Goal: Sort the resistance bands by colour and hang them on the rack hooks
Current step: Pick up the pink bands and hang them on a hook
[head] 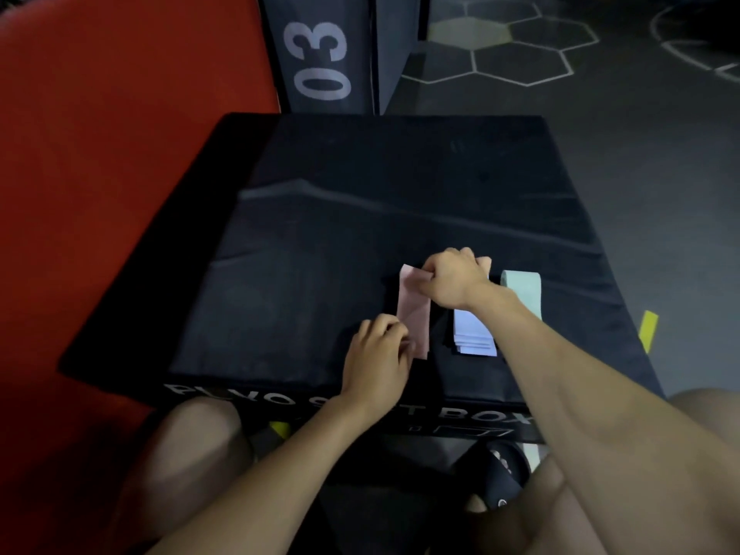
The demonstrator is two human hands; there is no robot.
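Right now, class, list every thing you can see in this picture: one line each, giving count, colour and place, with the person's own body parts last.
pink band: one, pale pink, flat on the box top, held at both ends.
lilac bands: a small stack, count unclear, pale lilac, right of the pink one.
green band: one, pale green, furthest right, partly behind the forearm.
plyo box: one, black, white lettering on its near side, in front of the person.
numbered block: one, dark grey, marked 03, behind the box.
red pad: one, red, left.
floor: dark, white hexagon lines.
sandal: one, black, below the box.
left hand: pinches the pink band's near end.
right hand: pinches its far end.
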